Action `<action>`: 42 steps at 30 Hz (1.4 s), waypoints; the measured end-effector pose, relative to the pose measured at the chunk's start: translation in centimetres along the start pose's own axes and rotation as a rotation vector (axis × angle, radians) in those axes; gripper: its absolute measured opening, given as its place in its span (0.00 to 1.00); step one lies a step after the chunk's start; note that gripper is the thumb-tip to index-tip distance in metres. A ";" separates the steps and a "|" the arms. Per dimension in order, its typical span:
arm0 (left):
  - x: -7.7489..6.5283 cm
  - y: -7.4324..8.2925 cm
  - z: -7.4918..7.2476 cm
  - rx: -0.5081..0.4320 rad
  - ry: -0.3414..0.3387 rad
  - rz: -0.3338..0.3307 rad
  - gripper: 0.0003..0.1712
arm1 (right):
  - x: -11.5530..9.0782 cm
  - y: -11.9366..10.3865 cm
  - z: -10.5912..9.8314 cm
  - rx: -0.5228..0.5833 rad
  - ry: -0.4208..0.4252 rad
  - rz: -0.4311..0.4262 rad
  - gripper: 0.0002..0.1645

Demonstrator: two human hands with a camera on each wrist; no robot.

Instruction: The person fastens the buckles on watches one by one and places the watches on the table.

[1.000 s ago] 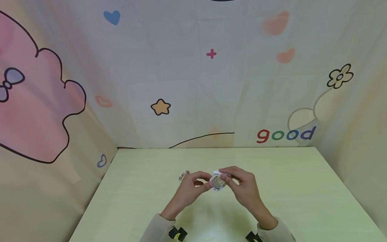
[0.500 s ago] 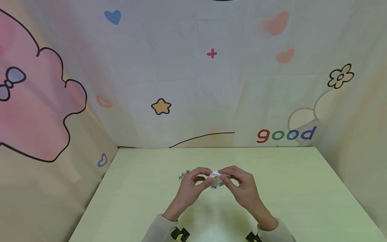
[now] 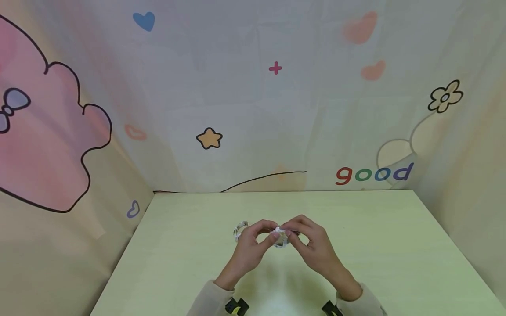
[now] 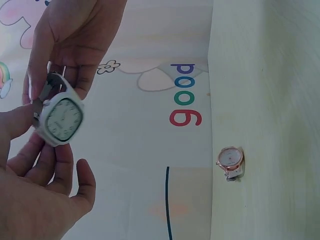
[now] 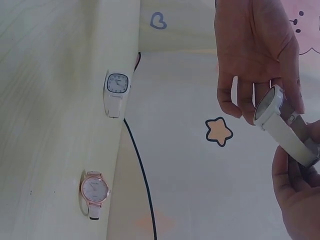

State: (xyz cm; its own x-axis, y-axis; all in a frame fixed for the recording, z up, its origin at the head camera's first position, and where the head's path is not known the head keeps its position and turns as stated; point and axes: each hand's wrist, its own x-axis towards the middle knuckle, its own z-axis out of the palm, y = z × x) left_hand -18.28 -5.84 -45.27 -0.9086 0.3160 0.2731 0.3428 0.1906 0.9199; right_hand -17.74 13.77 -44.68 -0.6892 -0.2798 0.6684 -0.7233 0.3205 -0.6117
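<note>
A white wristwatch (image 3: 281, 240) with a squarish, rounded dial is held up between both hands. In the left wrist view, the watch (image 4: 64, 120) has its strap bent round into a loop. My left hand (image 3: 250, 248) pinches the watch on its left side between thumb and fingers. From the other side, my right hand (image 3: 314, 243) pinches its strap. The fingers partly cover the strap ends and buckle, so whether it is fastened I cannot tell. In the right wrist view, left hand (image 5: 257, 45) and right hand (image 5: 302, 207) nearly meet around the watch.
On the table (image 3: 189, 245), another white square-dial watch (image 5: 117, 87) lies left of a rose-gold round-dial watch (image 5: 95, 190). In the head view, a looped watch (image 3: 239, 229) shows just behind my left hand. A printed curtain (image 3: 245, 96) hangs behind the table.
The right hand has shifted slightly left, bringing both hands' fingertips closer together. The held watch has turned, and its dial shows less in the head view.
</note>
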 end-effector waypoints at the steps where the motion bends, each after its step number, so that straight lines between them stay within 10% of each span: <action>1: 0.0 0.0 0.0 0.004 -0.001 0.002 0.12 | 0.0 0.0 0.0 -0.001 -0.003 0.006 0.14; 33: -0.2 -0.3 0.3 -0.130 0.088 0.083 0.13 | -0.3 0.4 -0.3 -0.013 0.063 0.066 0.12; 42: -0.3 -0.3 0.4 -0.188 0.098 -0.003 0.13 | -0.4 0.3 -0.2 -0.018 0.039 0.086 0.12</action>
State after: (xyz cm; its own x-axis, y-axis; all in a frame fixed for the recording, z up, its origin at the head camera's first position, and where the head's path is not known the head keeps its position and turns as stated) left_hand -18.00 -5.59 -45.77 -0.9315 0.2219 0.2883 0.2982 0.0115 0.9544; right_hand -17.67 14.17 -44.98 -0.7460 -0.2153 0.6302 -0.6607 0.3581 -0.6598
